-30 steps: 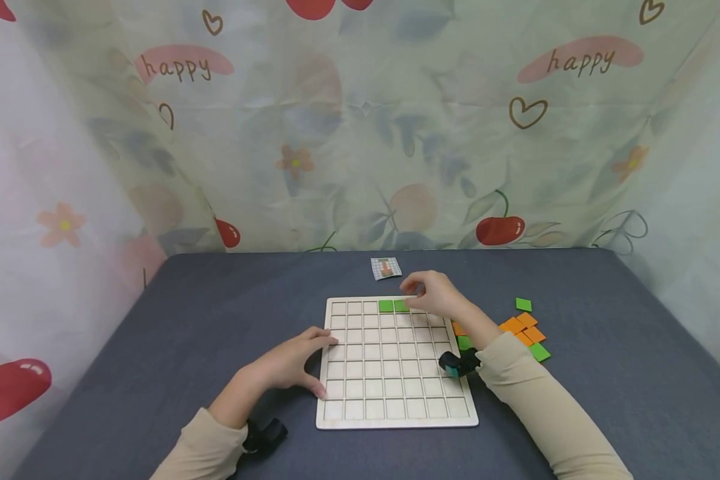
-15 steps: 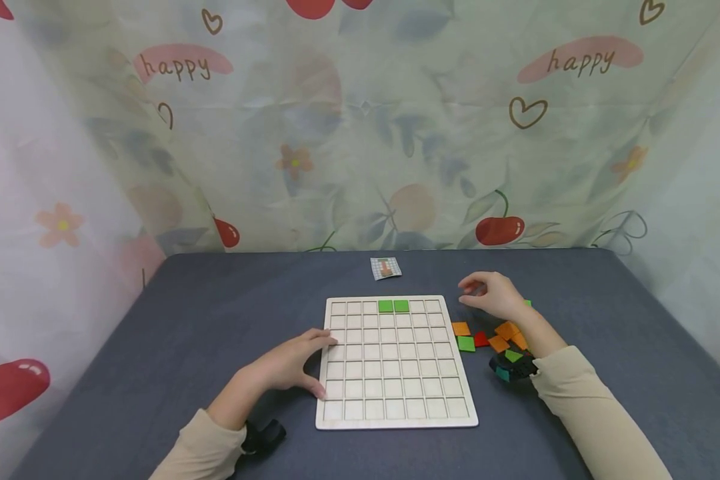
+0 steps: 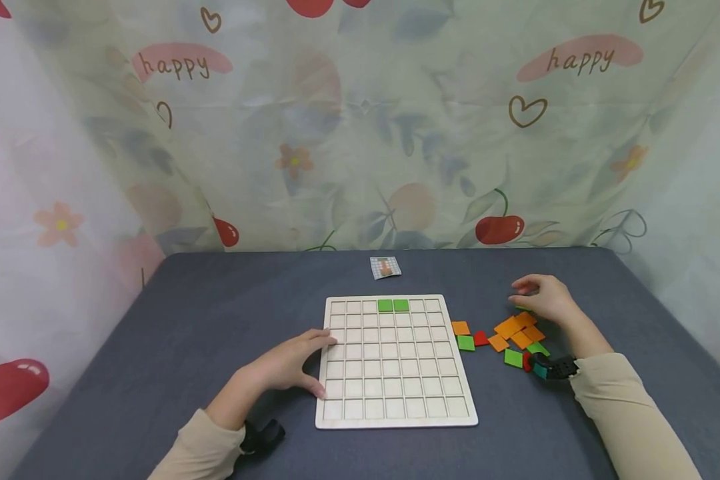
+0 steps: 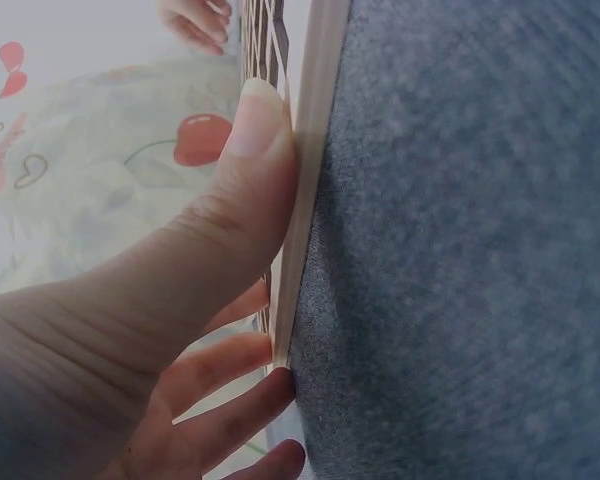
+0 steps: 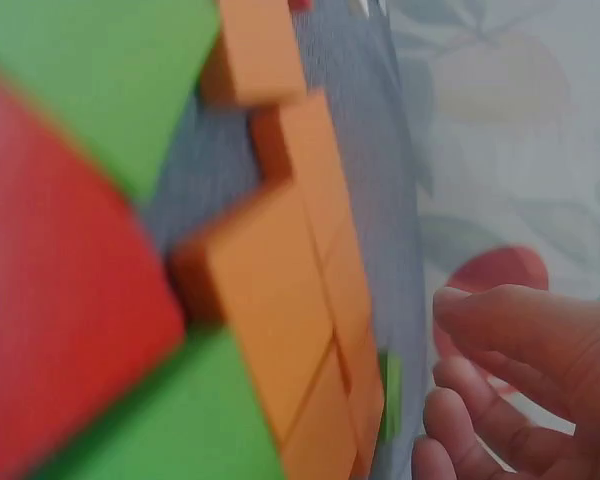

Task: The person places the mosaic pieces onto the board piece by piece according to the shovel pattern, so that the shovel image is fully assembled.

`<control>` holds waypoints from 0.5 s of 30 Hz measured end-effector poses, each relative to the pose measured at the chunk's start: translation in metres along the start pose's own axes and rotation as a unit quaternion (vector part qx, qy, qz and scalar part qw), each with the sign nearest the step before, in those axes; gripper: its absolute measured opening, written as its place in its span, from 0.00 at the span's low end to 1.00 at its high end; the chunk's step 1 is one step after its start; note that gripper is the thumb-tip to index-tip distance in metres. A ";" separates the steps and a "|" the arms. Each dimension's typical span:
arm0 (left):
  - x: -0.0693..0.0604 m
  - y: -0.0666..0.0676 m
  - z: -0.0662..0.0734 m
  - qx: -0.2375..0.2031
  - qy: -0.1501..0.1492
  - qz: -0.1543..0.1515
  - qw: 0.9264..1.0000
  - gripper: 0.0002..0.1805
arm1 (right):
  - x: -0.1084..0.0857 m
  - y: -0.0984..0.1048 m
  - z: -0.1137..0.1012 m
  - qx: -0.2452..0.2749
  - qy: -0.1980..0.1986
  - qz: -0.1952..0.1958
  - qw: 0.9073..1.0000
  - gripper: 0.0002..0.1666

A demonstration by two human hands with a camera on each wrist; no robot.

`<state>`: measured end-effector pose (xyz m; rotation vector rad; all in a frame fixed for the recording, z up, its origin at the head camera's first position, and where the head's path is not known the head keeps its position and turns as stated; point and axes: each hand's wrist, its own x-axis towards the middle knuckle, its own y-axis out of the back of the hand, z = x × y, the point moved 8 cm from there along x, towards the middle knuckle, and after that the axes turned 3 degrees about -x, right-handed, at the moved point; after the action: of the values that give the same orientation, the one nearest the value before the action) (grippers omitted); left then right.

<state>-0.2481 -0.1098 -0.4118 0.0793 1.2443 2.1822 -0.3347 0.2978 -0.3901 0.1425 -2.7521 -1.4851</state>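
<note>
A pale gridded board (image 3: pixel 390 388) lies flat on the table, with two green square tiles (image 3: pixel 393 305) side by side in its top row. My left hand (image 3: pixel 291 360) rests against the board's left edge, its thumb and fingers spread and touching the rim, as the left wrist view also shows. At the right my right hand (image 3: pixel 549 298) hovers by a lone green tile (image 3: pixel 523 309), partly hidden under the fingers. In the right wrist view its thumb and loosely bent fingers (image 5: pixel 520 320) stand apart with nothing visible between them; that green tile (image 5: pixel 391 393) is just beyond.
Orange tiles (image 3: pixel 510 327) lie heaped right of the board, with green (image 3: pixel 513 358) and red (image 3: pixel 481 339) ones around them. A few tiles touch the board's right edge. A small printed card (image 3: pixel 386 268) lies behind the board. A patterned curtain (image 3: pixel 360 147) hangs behind the table.
My right hand has moved from the board's top row rightward to the lone green tile, uncovering the second green tile and the loose pile. The left hand has stayed at the board's edge.
</note>
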 end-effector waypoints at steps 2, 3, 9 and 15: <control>-0.001 0.000 0.000 0.001 -0.001 0.000 1.000 0.47 | -0.002 0.003 0.007 -0.008 -0.010 0.001 1.000 0.25; -0.001 0.000 0.001 0.002 -0.002 0.000 1.000 0.47 | -0.003 0.004 0.010 -0.012 -0.015 0.001 1.000 0.26; -0.003 0.001 0.002 0.001 -0.002 0.000 1.000 0.47 | -0.005 0.004 0.025 -0.016 -0.037 -0.021 0.999 0.28; -0.003 0.000 0.002 -0.001 0.001 -0.002 1.000 0.47 | -0.005 0.001 0.030 -0.013 -0.044 -0.038 0.998 0.28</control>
<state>-0.2451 -0.1100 -0.4098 0.0730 1.2429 2.1811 -0.3314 0.3238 -0.4056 0.1866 -2.8244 -1.5828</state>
